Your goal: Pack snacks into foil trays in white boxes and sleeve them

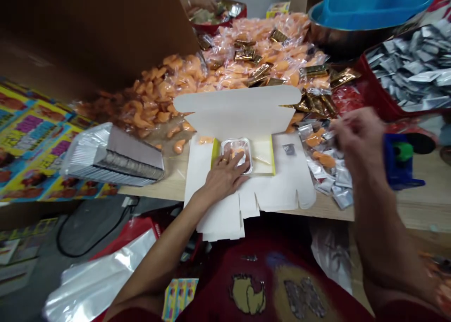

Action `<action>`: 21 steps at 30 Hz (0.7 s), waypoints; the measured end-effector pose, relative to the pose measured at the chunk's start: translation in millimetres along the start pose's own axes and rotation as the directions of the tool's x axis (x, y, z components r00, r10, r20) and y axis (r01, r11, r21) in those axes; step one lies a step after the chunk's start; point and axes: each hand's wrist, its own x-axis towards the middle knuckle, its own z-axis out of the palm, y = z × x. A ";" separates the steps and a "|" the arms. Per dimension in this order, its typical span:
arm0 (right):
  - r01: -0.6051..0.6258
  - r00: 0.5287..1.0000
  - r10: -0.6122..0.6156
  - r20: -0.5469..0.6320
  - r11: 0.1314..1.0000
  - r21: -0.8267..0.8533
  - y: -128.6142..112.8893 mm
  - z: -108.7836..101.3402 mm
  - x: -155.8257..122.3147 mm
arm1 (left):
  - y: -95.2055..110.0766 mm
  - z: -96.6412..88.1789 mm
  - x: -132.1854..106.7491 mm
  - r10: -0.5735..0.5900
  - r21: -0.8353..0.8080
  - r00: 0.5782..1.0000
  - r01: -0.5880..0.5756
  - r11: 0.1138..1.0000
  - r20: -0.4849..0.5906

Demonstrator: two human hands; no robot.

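Note:
An unfolded white carton lies flat on the table with its lid standing up at the back. In its middle sits a small foil tray with orange pieces in it. My left hand rests on the tray's near edge, fingers stretched flat over it. My right hand hovers, blurred by motion, over a scatter of silver sachets and orange pieces at the carton's right. Its fingers look curled; what they hold, if anything, is not visible.
A heap of bagged orange snacks and gold sachets fills the back. A stack of foil trays lies at left, a red bin of silver sachets at right, a blue tape dispenser beside it. Another person's hand works at the back.

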 end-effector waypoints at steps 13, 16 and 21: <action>0.149 0.987 -0.149 -0.057 0.989 -0.018 -89.0 42.5 -18.8 | 3.5 5.1 -0.5 -0.074 0.010 0.994 0.075 0.997 -0.076; 0.133 0.981 -0.163 -0.108 0.961 -0.244 -65.7 42.4 7.9 | -0.2 3.9 9.6 -0.103 0.007 0.995 0.103 0.995 -0.008; 0.112 0.973 -0.187 -0.138 0.898 -0.424 -55.7 60.3 62.7 | -2.5 1.4 4.8 0.016 -0.022 1.000 -0.016 1.000 -0.020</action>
